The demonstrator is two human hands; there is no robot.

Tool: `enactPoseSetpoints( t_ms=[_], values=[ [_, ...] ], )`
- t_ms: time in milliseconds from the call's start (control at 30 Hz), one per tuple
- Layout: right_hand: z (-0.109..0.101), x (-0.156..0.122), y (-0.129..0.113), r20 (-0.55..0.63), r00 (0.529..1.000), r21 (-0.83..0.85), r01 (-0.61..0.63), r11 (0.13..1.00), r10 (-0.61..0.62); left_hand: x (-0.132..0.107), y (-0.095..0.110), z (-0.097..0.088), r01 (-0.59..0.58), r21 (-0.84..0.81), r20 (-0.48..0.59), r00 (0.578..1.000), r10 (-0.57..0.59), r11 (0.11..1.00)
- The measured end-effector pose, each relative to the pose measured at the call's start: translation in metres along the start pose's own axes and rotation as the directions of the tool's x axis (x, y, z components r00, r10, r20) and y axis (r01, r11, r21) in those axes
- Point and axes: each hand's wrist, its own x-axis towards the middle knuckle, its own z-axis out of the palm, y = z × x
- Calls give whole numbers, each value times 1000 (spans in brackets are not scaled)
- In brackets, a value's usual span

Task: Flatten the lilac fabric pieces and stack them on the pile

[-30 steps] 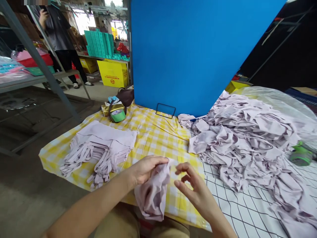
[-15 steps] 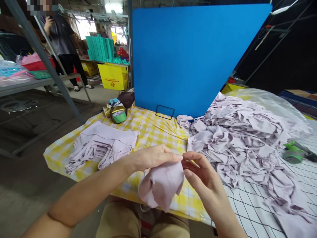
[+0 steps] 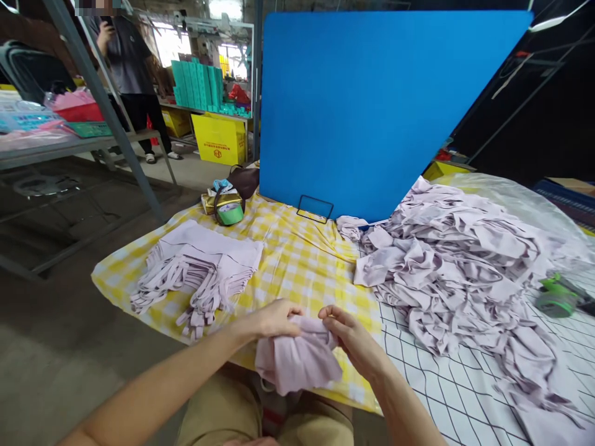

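Observation:
A pale lilac cloth garment (image 3: 300,364) hangs bunched between my two hands, over the front edge of the table. My left hand (image 3: 279,319) is closed on its upper left part, with the thumb on top of the cloth. At the upper right corner, my right hand (image 3: 346,334) pinches the edge between thumb and fingers. Left of my hands lies a neat stack of like lilac garments (image 3: 218,251), their narrow straps trailing toward me. A large loose heap of lilac garments (image 3: 465,272) spreads over the right side.
A yellow checked cloth (image 3: 297,248) covers the table's left part. Behind it stands a tall blue board (image 3: 381,111) with a black wire stand (image 3: 315,209). Green tape (image 3: 230,214) lies at the back left, a tape dispenser (image 3: 558,297) far right. A person (image 3: 132,68) stands beyond.
My hands have moved lower and farther apart, spreading the garment's top edge. My right hand, loosely curved before, now pinches the cloth. The view has shifted slightly.

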Motion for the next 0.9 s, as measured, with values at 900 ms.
enactPoseSetpoints(
  t_ms=[900],
  values=[
    [-2,0,29,172,970,115,-192,975,171,-4,19,22,386,-747,474,880,27,541]
  ],
)
